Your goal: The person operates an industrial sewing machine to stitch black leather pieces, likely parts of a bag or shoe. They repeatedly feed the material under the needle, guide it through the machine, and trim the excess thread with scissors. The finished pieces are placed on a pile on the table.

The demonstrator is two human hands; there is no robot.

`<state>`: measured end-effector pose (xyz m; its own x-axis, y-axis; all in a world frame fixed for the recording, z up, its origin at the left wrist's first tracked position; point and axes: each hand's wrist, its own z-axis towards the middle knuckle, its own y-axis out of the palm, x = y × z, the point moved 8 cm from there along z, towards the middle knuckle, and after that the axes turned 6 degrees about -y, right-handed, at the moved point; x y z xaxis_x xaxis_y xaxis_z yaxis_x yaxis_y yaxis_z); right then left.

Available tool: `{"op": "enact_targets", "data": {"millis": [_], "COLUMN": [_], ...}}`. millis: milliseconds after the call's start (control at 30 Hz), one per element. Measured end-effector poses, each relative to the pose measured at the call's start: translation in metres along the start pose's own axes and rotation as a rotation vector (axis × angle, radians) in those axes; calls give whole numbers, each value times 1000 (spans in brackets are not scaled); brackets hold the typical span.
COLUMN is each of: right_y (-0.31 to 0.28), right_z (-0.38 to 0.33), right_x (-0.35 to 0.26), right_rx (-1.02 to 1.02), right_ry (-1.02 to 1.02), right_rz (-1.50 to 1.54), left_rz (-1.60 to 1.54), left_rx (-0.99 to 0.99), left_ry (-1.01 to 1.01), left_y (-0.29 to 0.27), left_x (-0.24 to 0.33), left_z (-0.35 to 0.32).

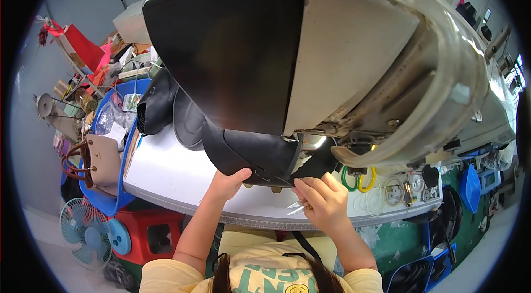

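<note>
A pale grey worktable (166,174) with a rounded front edge runs across the middle of the view, set in a crowded workshop. Looming over it, very close to the camera, is the head of an industrial sewing machine (354,55), black on its near left face and cream and bare metal to the right.

On the table beneath the machine lies a black leather piece (251,152), curved and folded, with more black leather pieces (166,108) stacked behind it to the left. The left hand (227,183) grips the front edge of the black leather piece, thumb on top and fingers curled under. The right hand (323,202) is partly closed, its fingertips pinching the same edge just beside the left hand, while it also holds small metal thread snips (296,207) whose points stick out to the left.

At the far left are a brown handbag (99,160), a blue bin (113,110), a small blue fan (83,232) on the floor and a red stool (152,235). Green and yellow rings (358,181) hang at the table's right.

The needle area is hidden behind the machine's underside, and the clutter at the left rim is too bent and small to make out.
</note>
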<state>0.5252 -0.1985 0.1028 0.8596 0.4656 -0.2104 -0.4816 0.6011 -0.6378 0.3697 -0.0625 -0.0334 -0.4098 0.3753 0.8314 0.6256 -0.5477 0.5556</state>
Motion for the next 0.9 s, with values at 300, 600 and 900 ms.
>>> {"op": "enact_targets", "data": {"millis": [300,600,900], "right_y": [2,-2,-3], "right_z": [-6,-5,-2], "right_x": [10,23,26], "right_rx": [-8,57,53], "right_ry": [19,84,103], "right_rz": [-3,79,95], "left_rz": [77,88,25], "left_rx": [48,139,110], "left_ry": [1,64,95], "left_y": [-1,14,25], "left_x": [-4,4,10], "left_z": [-4,-11,-11]}}
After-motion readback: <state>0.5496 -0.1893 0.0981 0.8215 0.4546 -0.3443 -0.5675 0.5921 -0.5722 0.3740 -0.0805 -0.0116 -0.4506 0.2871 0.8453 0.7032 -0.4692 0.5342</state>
